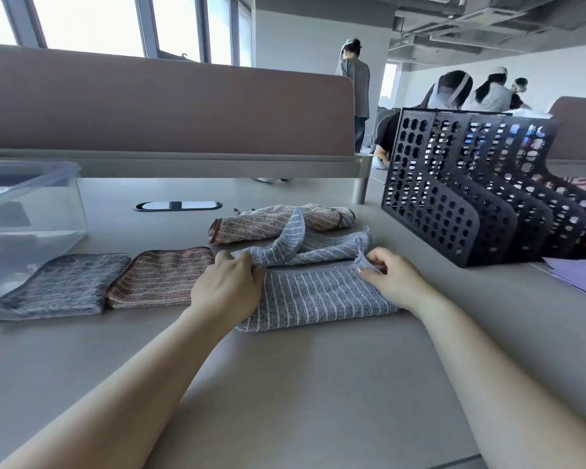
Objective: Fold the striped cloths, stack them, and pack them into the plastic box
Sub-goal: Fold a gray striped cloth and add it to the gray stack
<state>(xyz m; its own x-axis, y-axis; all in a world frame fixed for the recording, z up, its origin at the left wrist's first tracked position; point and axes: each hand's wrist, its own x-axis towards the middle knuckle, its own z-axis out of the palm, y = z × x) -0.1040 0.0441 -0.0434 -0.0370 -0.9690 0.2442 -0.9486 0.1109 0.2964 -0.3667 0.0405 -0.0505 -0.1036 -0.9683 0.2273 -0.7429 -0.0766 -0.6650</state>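
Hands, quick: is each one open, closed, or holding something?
Left hand: grips the blue striped cloth at its left corner.
Right hand: pinches the same cloth's right corner.

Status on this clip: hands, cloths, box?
Left hand, right hand pinching far corners of blue striped cloth, mid-fold. Grey folded cloth and brown folded cloth side by side near plastic box, unstacked. Crumpled brown cloth waits behind. Nothing blocking.

Open-plan office: desk divider (166, 106), black file rack (471, 198), exposed ceiling ducts (471, 25).
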